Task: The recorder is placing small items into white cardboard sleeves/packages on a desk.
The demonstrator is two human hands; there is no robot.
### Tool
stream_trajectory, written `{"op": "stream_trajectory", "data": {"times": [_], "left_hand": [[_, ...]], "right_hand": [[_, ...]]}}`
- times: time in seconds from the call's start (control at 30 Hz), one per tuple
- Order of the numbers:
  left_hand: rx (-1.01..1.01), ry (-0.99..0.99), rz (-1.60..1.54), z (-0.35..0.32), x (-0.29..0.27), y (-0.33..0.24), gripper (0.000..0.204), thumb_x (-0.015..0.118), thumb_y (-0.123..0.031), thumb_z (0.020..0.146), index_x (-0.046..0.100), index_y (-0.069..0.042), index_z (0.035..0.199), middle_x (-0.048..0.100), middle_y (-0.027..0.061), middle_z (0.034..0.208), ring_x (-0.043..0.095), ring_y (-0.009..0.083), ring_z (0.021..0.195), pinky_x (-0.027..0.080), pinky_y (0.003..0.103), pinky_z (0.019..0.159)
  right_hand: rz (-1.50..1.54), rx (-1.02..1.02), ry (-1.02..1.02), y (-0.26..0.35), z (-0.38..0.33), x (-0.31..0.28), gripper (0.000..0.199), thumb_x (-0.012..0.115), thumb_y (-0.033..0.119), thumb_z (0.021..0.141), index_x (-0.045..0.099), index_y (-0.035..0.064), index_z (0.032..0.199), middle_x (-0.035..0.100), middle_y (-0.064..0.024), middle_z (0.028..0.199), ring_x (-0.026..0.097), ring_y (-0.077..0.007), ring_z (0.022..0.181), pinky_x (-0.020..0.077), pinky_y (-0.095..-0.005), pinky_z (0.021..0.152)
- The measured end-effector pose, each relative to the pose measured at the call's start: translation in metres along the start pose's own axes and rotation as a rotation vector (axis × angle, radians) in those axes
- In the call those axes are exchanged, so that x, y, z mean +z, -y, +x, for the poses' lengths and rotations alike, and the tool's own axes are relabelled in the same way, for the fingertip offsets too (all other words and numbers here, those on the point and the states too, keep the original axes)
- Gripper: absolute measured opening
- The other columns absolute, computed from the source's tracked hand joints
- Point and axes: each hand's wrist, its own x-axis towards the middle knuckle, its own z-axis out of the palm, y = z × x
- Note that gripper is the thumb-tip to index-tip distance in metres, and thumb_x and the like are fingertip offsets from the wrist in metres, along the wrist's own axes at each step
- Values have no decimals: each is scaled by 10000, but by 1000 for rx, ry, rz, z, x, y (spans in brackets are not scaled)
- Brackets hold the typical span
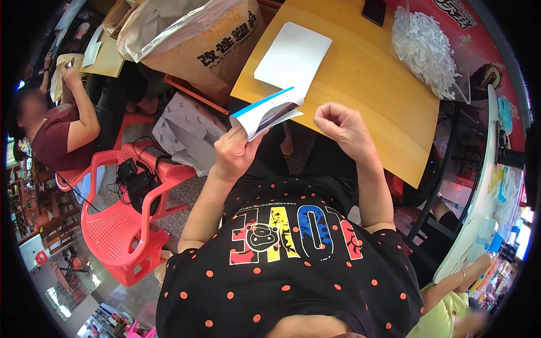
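Note:
My left hand (236, 153) is closed round the lower end of a curled printed card (264, 114), white with a blue strip along one edge and a dark patch inside the bend. The card is held above my lap, by the near left edge of the wooden table (360, 107). On that table lies a stack of white sheets (293, 53), whose near corner is partly behind the card. My right hand (345, 128) hovers at the table's near edge, apart from the card. Its fingers are curled in, and whether anything small is between them is hidden.
A clear bin of whitish translucent plastic pieces (425, 50) stands at the table's far right, near a dark phone (374, 10). Left of the table are a large brown paper sack (197, 45) and a red plastic chair (115, 225) with black cables. Other people sit at left and lower right.

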Motion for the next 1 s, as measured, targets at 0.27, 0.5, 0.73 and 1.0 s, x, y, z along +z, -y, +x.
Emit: {"op": "stream_trajectory", "data": {"times": [0.27, 0.5, 0.73, 1.0], "left_hand": [[42, -9, -3, 5, 2, -8, 241, 734, -18, 750, 662, 8, 979, 682, 132, 839, 677, 260, 691, 529, 300, 579], [64, 60, 70, 4, 0, -5, 241, 746, -34, 736, 668, -2, 962, 663, 127, 793, 653, 269, 630, 509, 321, 535], [105, 152, 71, -1, 4, 8, 235, 707, 15, 730, 663, 11, 961, 661, 167, 857, 650, 331, 707, 522, 369, 611], [-305, 44, -403, 17, 8, -14, 203, 598, 42, 858, 619, 99, 1052, 692, 142, 942, 689, 201, 823, 557, 298, 731]], "right_hand": [[25, 23, 3, -19, 17, 2, 187, 677, 158, 865, 660, -20, 918, 613, 21, 800, 523, -34, 722, 433, -190, 655], [55, 77, 68, -24, 15, 7, 151, 637, 144, 882, 643, -4, 856, 585, 43, 763, 505, -30, 705, 424, -195, 638], [15, -76, 278, 52, -29, 14, 111, 624, 125, 842, 611, 17, 816, 561, -4, 701, 529, -79, 674, 442, -241, 632], [223, -433, 1, 93, -14, -91, 130, 623, 130, 837, 625, 10, 887, 589, 10, 755, 506, -50, 642, 386, -197, 558]]}}
